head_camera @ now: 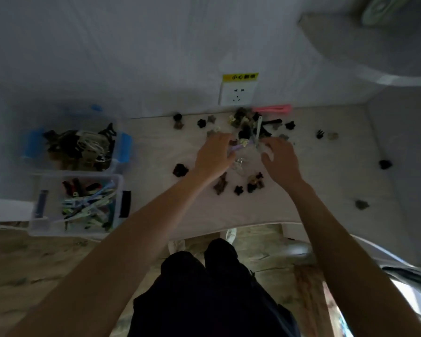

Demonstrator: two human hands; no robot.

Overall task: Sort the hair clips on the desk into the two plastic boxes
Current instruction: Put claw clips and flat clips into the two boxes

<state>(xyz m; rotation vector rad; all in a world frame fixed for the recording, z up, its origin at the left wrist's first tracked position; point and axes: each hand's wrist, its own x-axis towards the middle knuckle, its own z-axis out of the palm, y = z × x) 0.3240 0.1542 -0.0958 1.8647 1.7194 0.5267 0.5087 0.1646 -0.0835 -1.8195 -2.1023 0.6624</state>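
Pale desk point(326, 181) below wall socket point(237, 93); both hands' fingers' state unclear.

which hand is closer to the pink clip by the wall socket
Right. The right hand is below and just left of the pink clip; the left hand lies farther left, beyond the clip pile.

Pale, faintly wood-grained desk point(314, 166); mostly black and dull brown claw clips point(243, 125) heaped at its far edge, one pink clip point(272, 109) just behind the heap. Left of desk: clear box with blue latches point(124, 147) holding black, brown and cream clips; nearer clear box point(118, 181) holding pastel green, blue, white plus red-black clips. White wall socket point(237, 93) under yellow label point(240, 77)
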